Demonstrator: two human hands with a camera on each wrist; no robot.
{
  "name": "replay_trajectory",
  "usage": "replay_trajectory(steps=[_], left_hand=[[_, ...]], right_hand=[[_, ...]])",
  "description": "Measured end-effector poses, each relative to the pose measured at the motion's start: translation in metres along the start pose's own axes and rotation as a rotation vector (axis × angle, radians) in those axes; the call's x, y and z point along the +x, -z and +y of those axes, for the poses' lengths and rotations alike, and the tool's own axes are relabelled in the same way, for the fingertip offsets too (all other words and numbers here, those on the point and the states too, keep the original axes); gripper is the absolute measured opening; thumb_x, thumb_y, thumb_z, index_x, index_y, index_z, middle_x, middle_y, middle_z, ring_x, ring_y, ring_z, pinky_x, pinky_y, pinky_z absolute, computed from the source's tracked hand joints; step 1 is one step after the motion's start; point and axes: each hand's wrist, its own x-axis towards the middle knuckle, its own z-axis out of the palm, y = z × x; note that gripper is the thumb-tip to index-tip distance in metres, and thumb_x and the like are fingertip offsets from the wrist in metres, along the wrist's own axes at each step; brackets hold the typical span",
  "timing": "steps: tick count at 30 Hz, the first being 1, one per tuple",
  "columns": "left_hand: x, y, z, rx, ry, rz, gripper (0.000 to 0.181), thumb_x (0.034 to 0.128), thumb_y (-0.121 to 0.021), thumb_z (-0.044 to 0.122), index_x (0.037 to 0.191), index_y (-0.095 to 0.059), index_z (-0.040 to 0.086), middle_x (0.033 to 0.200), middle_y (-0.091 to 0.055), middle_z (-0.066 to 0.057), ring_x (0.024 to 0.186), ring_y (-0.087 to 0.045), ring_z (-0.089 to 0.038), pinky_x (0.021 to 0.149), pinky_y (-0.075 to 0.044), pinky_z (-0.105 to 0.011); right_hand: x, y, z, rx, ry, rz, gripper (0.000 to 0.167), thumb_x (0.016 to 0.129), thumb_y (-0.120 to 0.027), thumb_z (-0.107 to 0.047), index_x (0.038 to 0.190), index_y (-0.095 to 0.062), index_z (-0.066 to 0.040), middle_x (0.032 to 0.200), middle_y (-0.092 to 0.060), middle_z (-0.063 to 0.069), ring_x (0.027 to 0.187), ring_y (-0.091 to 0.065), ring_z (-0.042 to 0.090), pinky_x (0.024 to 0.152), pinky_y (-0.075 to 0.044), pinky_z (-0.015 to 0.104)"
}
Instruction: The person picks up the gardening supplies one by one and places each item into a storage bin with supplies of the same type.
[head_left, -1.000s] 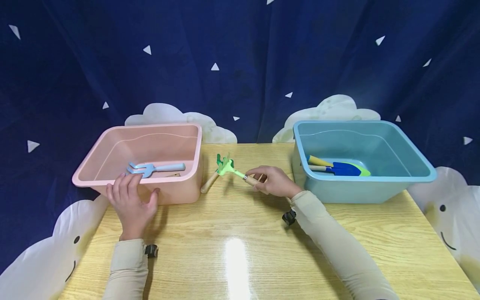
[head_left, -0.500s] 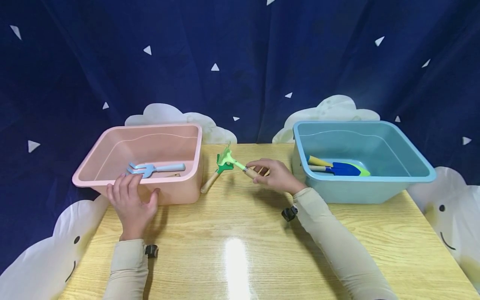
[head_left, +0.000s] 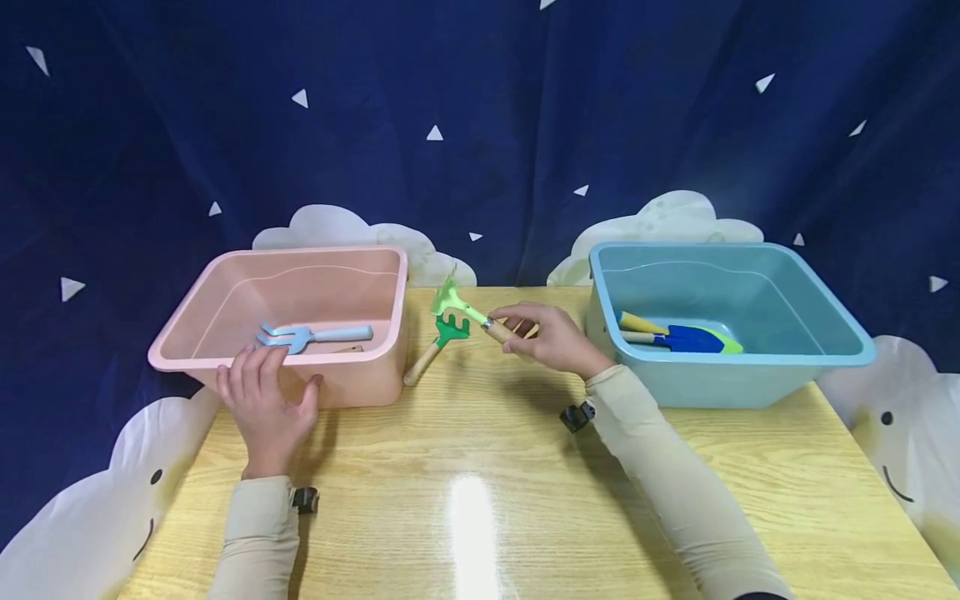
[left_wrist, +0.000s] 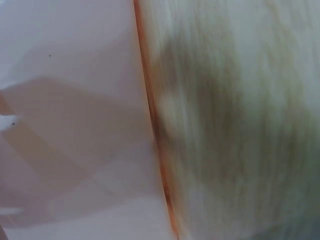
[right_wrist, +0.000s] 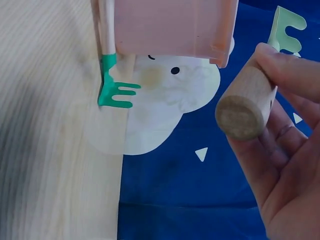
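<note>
My right hand holds a small light-green garden rake by its wooden handle. The rake is lifted off the table, its head pointing left, above a dark-green hand rake that lies on the wood. In the right wrist view the handle's butt end shows between thumb and fingers. My left hand grips the front rim of the pink bin, fingers over the edge and thumb on the outer wall. Inside that bin lies a light-blue hand fork. No part of the left hand is clear in the left wrist view.
At right stands a blue bin holding a blue trowel, a yellow-green tool and a yellow handle. Both bins stand on a wooden table, with a dark-blue curtain behind.
My right hand has raised the light-green rake up from beside the dark-green rake, which now shows more fully. The left hand has stayed on the pink bin's rim.
</note>
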Motion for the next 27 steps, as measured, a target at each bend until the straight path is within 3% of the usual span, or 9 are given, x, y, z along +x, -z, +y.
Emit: replay_trajectory(steps=[10,27], left_hand=[[0.001,0.002,0.001,0.012,-0.002,-0.013,0.056,0.0725,-0.069,0.031,0.122,-0.061,0.006,0.123,-0.06,-0.017,0.125,-0.048,-0.039,0.116,-0.018,-0.06],[-0.002,0.0,0.0,0.008,-0.017,-0.005,0.057,0.071,-0.071,0.028,0.123,-0.061,0.006,0.124,-0.06,-0.017,0.125,-0.048,-0.038,0.117,-0.018,-0.059]], right_hand=[[0.006,0.004,-0.01,0.034,0.015,-0.014,0.047,0.084,-0.076,-0.009,0.129,-0.066,-0.019,0.102,-0.072,0.01,0.083,-0.069,0.02,0.066,-0.057,0.03],[0.037,-0.007,-0.031,0.038,0.083,-0.033,0.045,0.083,-0.076,-0.006,0.126,-0.067,-0.017,0.099,-0.071,0.008,0.082,-0.069,0.018,0.065,-0.057,0.027]])
